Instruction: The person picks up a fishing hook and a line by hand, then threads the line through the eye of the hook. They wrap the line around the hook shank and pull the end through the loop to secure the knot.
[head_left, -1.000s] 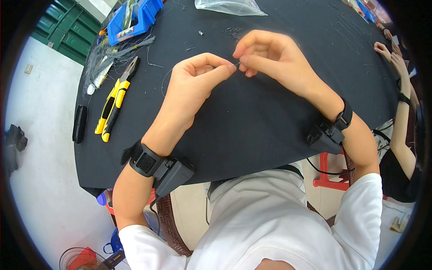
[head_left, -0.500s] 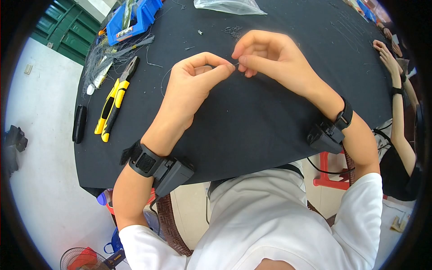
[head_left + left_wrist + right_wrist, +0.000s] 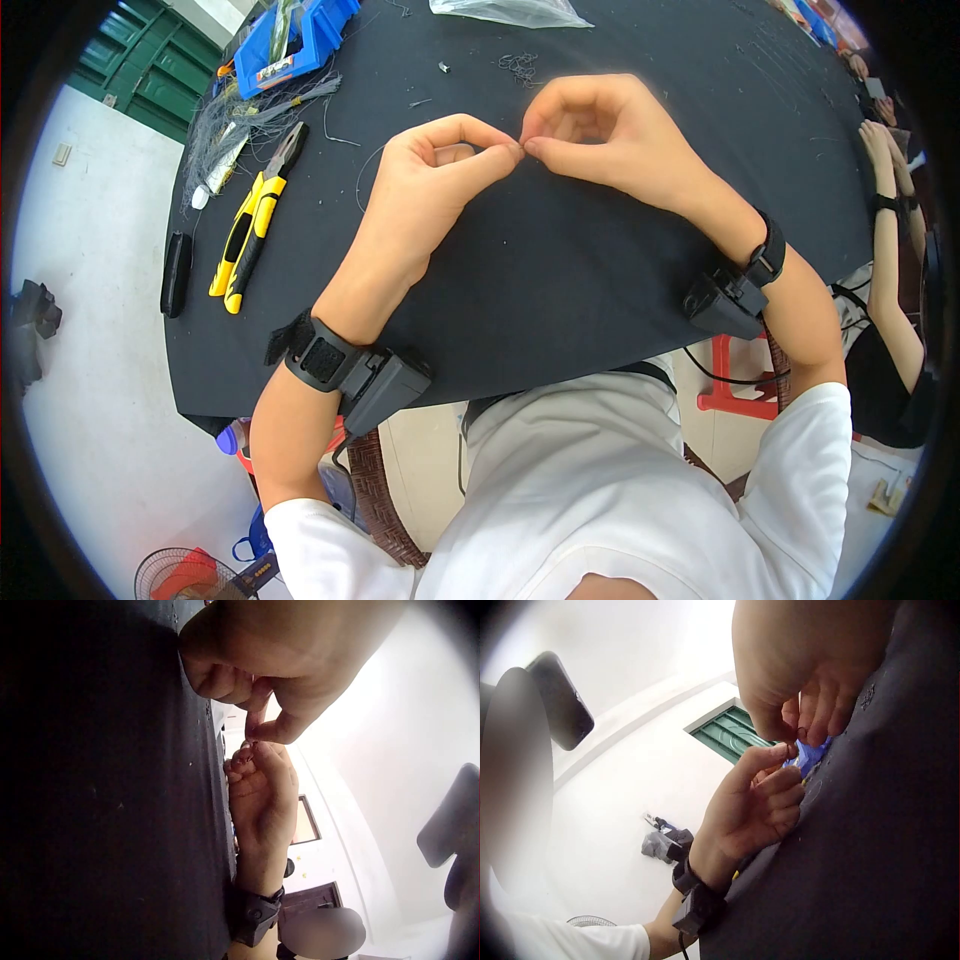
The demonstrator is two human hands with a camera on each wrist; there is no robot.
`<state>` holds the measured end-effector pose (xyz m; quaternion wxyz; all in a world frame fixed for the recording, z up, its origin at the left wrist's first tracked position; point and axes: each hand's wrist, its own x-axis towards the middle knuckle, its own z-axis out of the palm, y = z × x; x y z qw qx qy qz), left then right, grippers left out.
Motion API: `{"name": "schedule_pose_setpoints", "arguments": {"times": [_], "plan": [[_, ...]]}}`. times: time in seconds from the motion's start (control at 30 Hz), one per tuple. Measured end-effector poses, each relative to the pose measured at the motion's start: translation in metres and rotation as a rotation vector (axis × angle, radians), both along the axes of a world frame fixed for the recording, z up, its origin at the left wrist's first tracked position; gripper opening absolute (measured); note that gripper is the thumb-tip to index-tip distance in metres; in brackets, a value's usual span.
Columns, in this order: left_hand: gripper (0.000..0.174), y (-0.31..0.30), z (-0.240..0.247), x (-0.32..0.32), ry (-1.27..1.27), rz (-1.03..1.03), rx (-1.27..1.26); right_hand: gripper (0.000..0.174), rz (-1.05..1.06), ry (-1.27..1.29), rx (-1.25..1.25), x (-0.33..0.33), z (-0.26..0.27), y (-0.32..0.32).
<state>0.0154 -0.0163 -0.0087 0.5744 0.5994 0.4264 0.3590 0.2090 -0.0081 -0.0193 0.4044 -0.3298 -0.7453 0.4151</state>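
Black cloth table [image 3: 560, 270], rounded edge toward me; contents as follows.

1. Left hand [image 3: 430, 180]: fingers curled, thumb and forefinger tips pressed together in a pinch.
2. Right hand [image 3: 600, 135]: same pinch, other fingers arched above it. Its tips touch those of my left hand.
3. Fine wire [image 3: 522, 148]: nipped where the two pinches meet, just above the cloth near the table's middle. It is too thin to see clearly, and is probably a short strand.
4. Thin wire loop [image 3: 362, 175]: lies on the cloth just beside my left hand.
5. Yellow-handled pliers [image 3: 250, 230]: lying flat, well to the left of my left hand.
6. Grey wire bundle [image 3: 240, 120]: beyond the pliers, near the table's far left edge.
7. Blue bin [image 3: 300, 35]: at the far left rim.
8. Clear plastic bag [image 3: 510, 10]: at the far edge, beyond both hands.
9. Small black flat object [image 3: 177, 275]: at the left rim, beside the pliers.
10. Another person's hands [image 3: 885, 150]: at the right edge, well apart from mine.
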Motion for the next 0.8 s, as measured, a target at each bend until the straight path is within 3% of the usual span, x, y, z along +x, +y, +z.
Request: {"name": "schedule_pose_setpoints", "arguments": {"times": [0.4,0.8], "plan": [[0.022,-0.001,0.001,0.003,-0.205,-0.007,-0.18,0.01,-0.216,-0.014,0.217,-0.008,0.0,-0.006],[0.023,-0.008,0.004,0.007,-0.307,0.005,-0.169,0.009,-0.313,0.032,0.389,-0.015,0.004,-0.018]]}}
